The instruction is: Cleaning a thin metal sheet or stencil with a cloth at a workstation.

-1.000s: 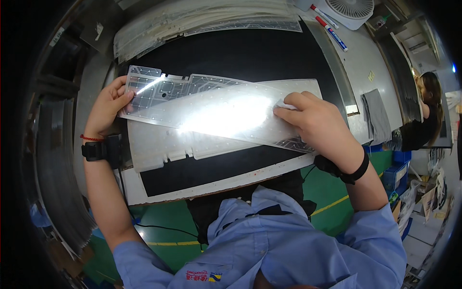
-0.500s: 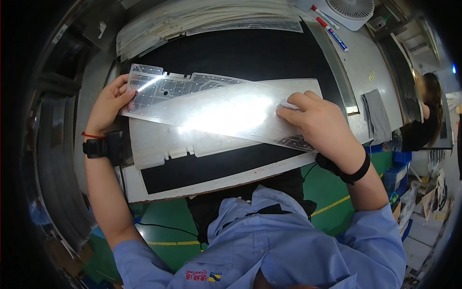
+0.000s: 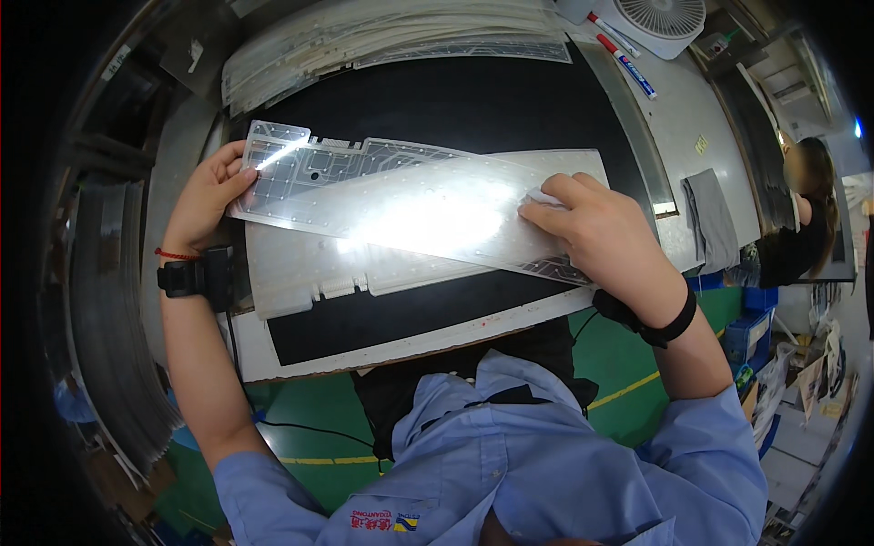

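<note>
Pinched at its left end by my left hand (image 3: 217, 191) is a long, clear plastic film sheet (image 3: 278, 164) with printed circuit lines, dots and notched edges. It slants across a similar pale sheet (image 3: 282, 268) lying on the black mat. My right hand (image 3: 605, 223) is closed over the right end of the sheets, gripping a small white cloth (image 3: 543, 197) between thumb and fingers. The cloth is mostly hidden by the fingers and appears to touch the upper sheet. Bright glare covers the middle of both sheets.
A black mat (image 3: 437, 105) covers the white table. Stacked film sheets (image 3: 391, 41) lie along its far side. At the right are markers (image 3: 626, 65), a white fan (image 3: 663, 16) and a grey cloth (image 3: 710, 218). A person (image 3: 806, 218) is at the far right.
My right hand has shifted very slightly left with the white cloth. My left hand and the sheets look almost unmoved.
</note>
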The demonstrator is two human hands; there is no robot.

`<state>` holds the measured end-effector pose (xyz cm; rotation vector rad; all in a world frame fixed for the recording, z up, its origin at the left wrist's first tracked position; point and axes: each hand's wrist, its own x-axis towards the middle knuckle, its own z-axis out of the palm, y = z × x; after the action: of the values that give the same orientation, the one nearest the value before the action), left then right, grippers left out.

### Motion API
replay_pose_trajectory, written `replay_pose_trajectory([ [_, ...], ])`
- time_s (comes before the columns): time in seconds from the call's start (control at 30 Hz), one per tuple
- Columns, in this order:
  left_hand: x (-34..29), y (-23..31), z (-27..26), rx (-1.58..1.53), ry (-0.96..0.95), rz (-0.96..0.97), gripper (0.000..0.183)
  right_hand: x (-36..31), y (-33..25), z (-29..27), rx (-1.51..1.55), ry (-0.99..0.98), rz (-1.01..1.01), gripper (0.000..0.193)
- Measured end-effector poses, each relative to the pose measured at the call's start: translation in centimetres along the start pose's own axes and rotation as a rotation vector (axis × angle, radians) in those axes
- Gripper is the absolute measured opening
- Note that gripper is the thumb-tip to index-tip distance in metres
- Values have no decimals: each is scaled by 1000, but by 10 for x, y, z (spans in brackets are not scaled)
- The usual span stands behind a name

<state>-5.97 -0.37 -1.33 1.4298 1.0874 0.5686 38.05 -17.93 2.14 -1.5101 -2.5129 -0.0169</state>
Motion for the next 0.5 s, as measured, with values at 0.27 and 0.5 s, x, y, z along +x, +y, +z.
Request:
replay_pose_trajectory([
  [0.27,0,-1,-4,54,-15,0,38,3,-4,6,27,-17,95,38],
  [0.5,-2,10,5,93,2,3,37,-6,7,5,24,-69,43,37],
])
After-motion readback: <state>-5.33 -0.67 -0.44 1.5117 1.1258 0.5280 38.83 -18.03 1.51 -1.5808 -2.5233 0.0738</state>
